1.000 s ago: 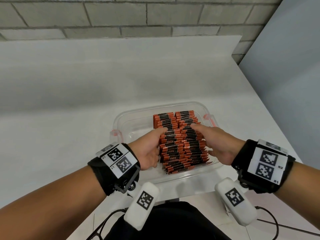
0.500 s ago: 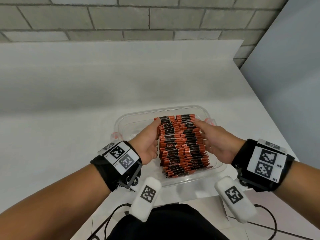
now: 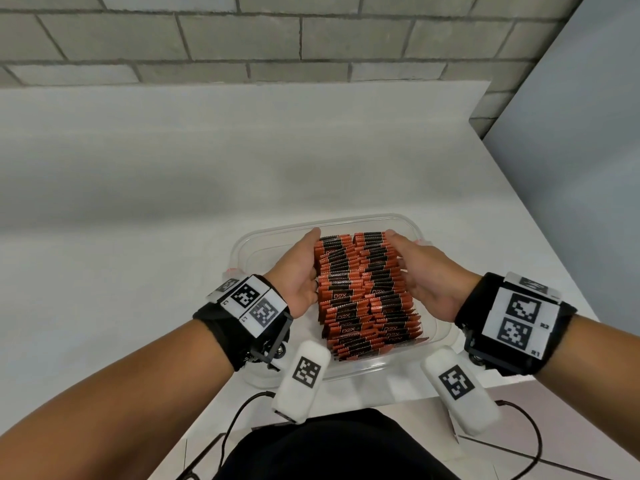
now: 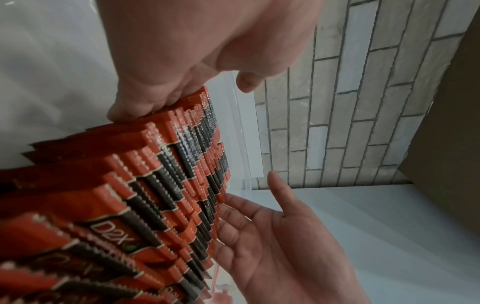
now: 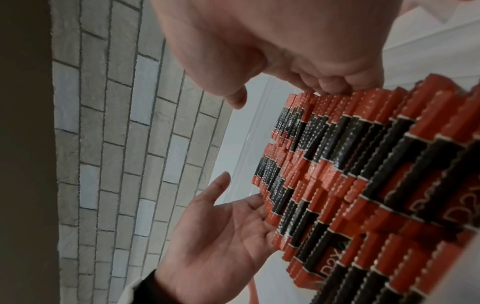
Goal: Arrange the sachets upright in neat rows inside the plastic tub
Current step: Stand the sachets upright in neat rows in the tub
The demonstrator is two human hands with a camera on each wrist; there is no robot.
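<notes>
the clear plastic tub [image 3: 408, 223] sits on the white table [image 3: 138, 237] close to the person, and the orange-and-black sachets [image 3: 363, 292] stand on edge inside it in two packed rows. the left hand [image 3: 298, 275] lies flat along the left side of the rows, fingers [image 5: 249, 205] straight and pressing the sachet edges, thumb lifted clear. the right hand [image 3: 426, 275] mirrors it on the right side, straight fingers [image 4: 233, 207] touching the pack, forefinger raised apart. neither hand curls round anything; the sachets sit squeezed between both sets of fingers. a grey brick wall [image 3: 311, 36] rises beyond the fingertips.
</notes>
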